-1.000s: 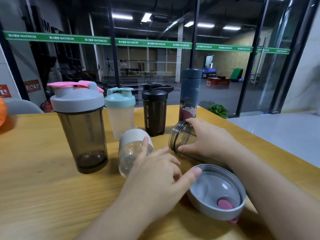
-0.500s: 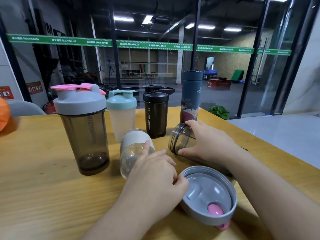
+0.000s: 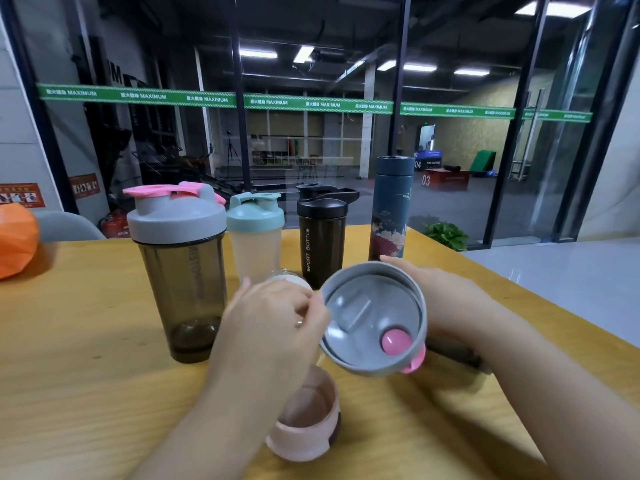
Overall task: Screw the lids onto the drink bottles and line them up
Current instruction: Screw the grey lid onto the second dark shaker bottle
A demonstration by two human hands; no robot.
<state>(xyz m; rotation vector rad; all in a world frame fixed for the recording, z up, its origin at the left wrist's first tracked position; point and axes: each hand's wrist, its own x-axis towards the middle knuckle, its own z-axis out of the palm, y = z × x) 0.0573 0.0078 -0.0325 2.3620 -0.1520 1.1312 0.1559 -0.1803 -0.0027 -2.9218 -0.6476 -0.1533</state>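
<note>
Head view, gray lid (image 3: 372,318) pinched (rim) by left fingers (image 3: 313,306)

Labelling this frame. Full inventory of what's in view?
large shaker: 1, smoky, grey-pink lid, left of row
small shaker: 1, frosted, mint lid, second in row
sport bottle: 1, black, third
flask: 1, dark blue, right end
loose lid: 1, grey, pink plug, lifted, underside showing
pink lid: 1, on table, near edge
clear bottle: 1, white band, mostly hidden
table: 1, wood
orange object: 1, far left
left hand: holds loose lid
right hand: behind lid, grip hidden
</note>
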